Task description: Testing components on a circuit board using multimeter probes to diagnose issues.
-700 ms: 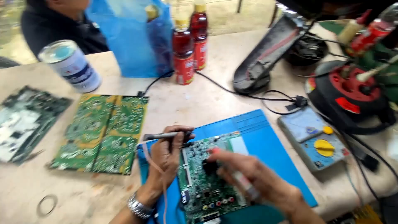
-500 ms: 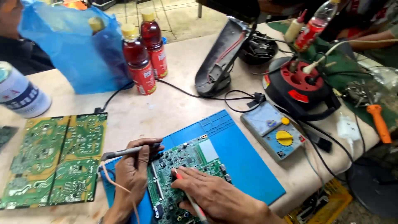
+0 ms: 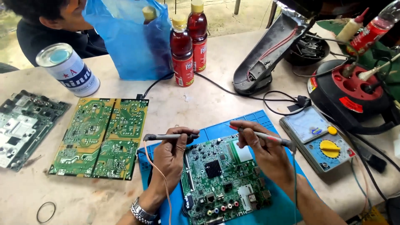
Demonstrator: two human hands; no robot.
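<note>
Fingers of the left hand (image 3: 168, 156) were curled shut around a grey probe (image 3: 166, 136), held level just above the top left corner of the green circuit board (image 3: 223, 179). The right hand (image 3: 266, 154) pinched a second probe (image 3: 264, 135) like a pen, its tip pointing left over the board's upper edge. That board lay on a blue mat (image 3: 254, 121). Just right of the board sat an analog meter (image 3: 316, 137) with a yellow dial. Left of the board lay a larger green-yellow board (image 3: 100, 137). Beyond it, well behind, stood a white tin (image 3: 68, 68) with blue lettering, a blue plastic bag (image 3: 129, 37) holding a yellow-capped bottle, and two bottles of red liquid (image 3: 189, 41) with red labels.
</note>
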